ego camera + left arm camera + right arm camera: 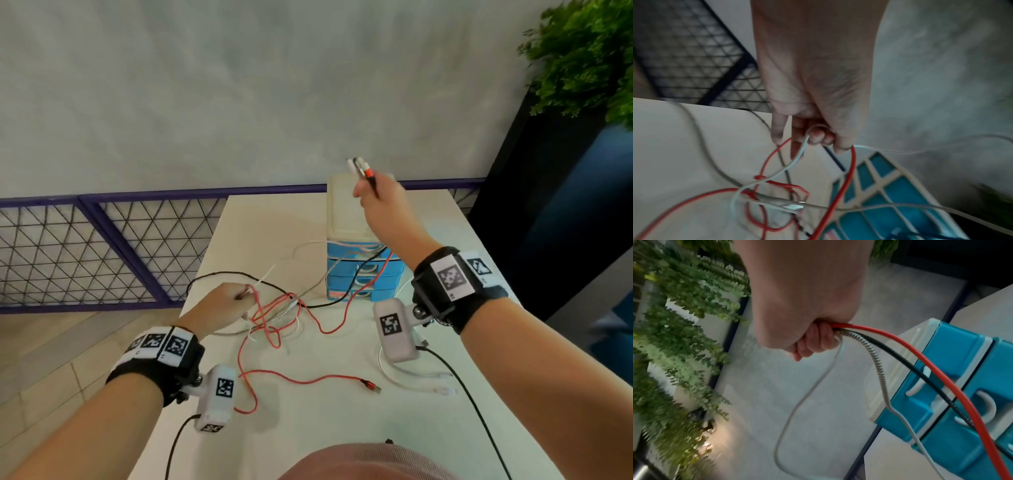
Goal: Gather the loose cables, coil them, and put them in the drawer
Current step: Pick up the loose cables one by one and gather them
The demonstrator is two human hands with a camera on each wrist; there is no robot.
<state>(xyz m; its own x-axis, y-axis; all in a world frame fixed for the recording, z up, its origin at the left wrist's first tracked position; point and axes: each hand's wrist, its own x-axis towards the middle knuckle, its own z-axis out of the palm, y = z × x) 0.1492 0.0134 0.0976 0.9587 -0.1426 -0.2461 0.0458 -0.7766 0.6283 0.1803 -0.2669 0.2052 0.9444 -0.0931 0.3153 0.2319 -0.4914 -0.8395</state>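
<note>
Head: right hand (380, 202) raised, fist gripping cable ends (363, 169) above the drawer unit (359, 270); left hand (222, 308) pinches the tangle (281, 315).
L wrist: fingers (818, 134) curled round limp strands.
R wrist: red cable (900, 344) looks light, floppy; grip near plugs.

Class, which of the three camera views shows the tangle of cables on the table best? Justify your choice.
The head view: the whole tangle of cables lies spread on the table between both hands. The left wrist view shows only blurred loops below the left hand. The right wrist view shows just strands leaving the right hand, not the knot.
</note>
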